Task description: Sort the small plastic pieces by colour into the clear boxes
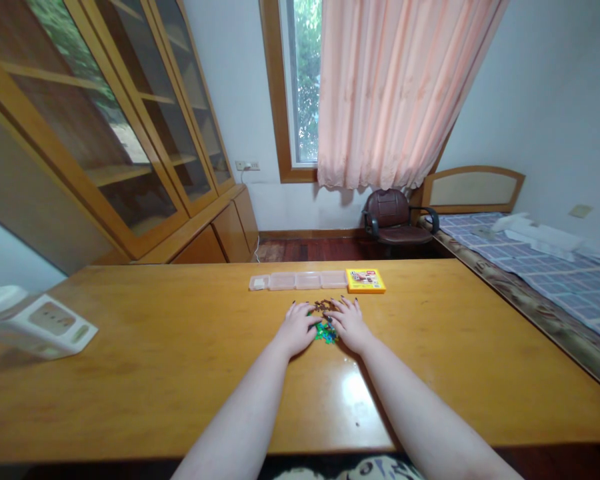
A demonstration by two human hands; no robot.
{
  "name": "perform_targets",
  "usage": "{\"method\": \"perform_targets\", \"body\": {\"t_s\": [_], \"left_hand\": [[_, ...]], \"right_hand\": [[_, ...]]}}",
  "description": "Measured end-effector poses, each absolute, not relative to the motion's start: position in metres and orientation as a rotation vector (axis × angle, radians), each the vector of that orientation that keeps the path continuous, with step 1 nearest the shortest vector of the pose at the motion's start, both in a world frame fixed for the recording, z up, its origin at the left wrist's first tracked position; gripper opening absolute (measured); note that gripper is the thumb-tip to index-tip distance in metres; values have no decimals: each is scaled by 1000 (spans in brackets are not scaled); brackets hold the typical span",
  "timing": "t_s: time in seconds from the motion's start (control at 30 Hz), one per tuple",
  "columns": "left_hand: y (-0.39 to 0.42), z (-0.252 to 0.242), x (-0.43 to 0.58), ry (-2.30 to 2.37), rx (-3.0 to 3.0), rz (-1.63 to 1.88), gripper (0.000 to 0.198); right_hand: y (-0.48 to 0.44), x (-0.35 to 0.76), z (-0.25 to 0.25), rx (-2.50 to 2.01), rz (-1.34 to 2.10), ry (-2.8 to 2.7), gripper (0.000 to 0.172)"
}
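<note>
Small green and blue pieces (326, 333) lie in a pile on the wooden table (180, 373), with dark brown pieces (324, 306) just beyond them. My left hand (298, 328) rests at the left side of the pile, fingers stretched forward and apart. On the right side, my right hand (349, 324) lies with its fingers spread, their tips at the brown pieces. Both hands partly cover the pieces, and what kind of pieces they are is too small to tell. Behind the hands stands a row of clear plastic trays (307, 281) beside a yellow box (365, 281).
A white container (45, 323) is at the table's left side. Past the far edge are a brown armchair (395, 220) and, on the right, a bed (545, 260). A glass-fronted cabinet (145, 113) stands on the left. A tiny dark speck lies near the front edge.
</note>
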State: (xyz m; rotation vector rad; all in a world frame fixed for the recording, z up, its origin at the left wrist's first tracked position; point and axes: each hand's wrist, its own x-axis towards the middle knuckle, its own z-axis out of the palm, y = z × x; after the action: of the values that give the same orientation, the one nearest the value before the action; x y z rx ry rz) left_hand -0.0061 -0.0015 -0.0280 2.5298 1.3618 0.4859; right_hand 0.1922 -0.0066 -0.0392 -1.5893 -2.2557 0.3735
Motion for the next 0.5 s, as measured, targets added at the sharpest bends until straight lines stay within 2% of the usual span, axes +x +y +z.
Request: {"method": "perform_targets", "body": {"t_s": [0.3,0.5], "left_hand": [[1,-31,-7,1473,2482,438,40],[5,-28,-10,1562,2445,608,35]], "right_hand": [[-4,197,-41,-1641,312,-2023,36],[-7,195,-38,-1550,399,-2179,34]]}}
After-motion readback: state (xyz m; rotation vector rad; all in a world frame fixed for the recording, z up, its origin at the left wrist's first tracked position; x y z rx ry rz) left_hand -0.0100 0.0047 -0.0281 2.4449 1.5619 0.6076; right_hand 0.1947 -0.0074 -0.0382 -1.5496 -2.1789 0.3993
